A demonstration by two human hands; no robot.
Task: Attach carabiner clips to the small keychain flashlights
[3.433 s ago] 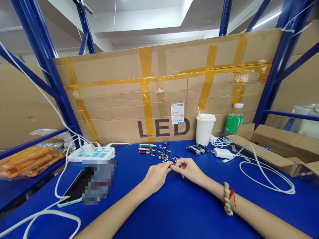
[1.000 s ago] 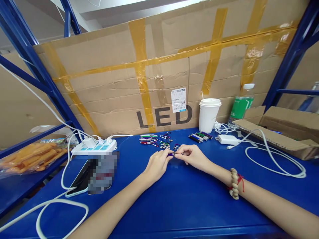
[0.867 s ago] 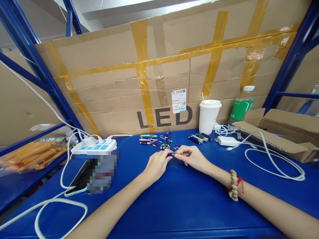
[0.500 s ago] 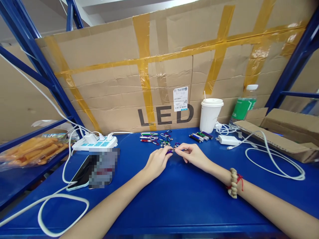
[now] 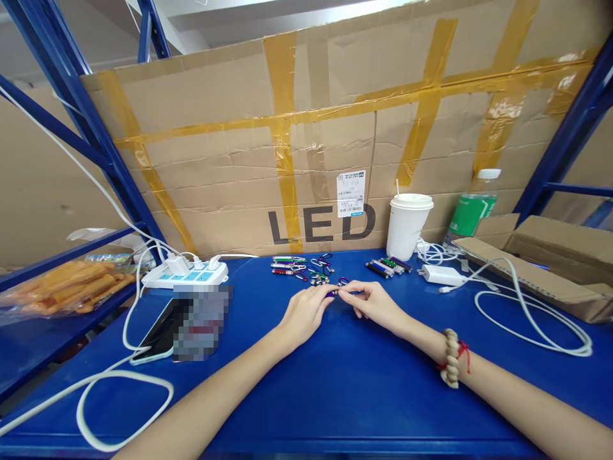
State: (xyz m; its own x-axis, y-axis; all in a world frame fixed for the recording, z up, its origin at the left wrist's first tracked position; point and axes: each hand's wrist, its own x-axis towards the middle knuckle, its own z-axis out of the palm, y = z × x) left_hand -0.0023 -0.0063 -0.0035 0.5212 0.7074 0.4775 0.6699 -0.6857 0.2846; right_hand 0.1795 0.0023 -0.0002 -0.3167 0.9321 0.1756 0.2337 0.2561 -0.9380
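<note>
My left hand [image 5: 302, 314] is closed around a small purple metal tube [image 5: 331, 293], probably a mini flashlight, with most of its body hidden by the fingers. At the tube's right end, the thumb and fingertips of my right hand [image 5: 371, 303] pinch together on a tiny part that I cannot make out. Just behind the fingertips shows a purple carabiner clip [image 5: 343, 280]; whether it is joined to the tube is unclear. Beyond my hands lie loose carabiner clips [image 5: 322, 262] with small metal bits, and several tubes with clips [image 5: 288, 259]. Farther right are several coloured tubes [image 5: 389, 266].
On the blue table [image 5: 306, 402], a white cup [image 5: 408, 227], a bottle [image 5: 474, 207], a charger [image 5: 441, 275] with cable and an open carton [image 5: 541, 262] stand right. Left are a power strip [image 5: 191, 275] and phone [image 5: 158, 332]. A cardboard sheet [image 5: 230, 179] rises behind.
The whole view has shifted slightly. My fingertips have come a little closer together at the purple tube's end, and less of the small metal part between them shows.
</note>
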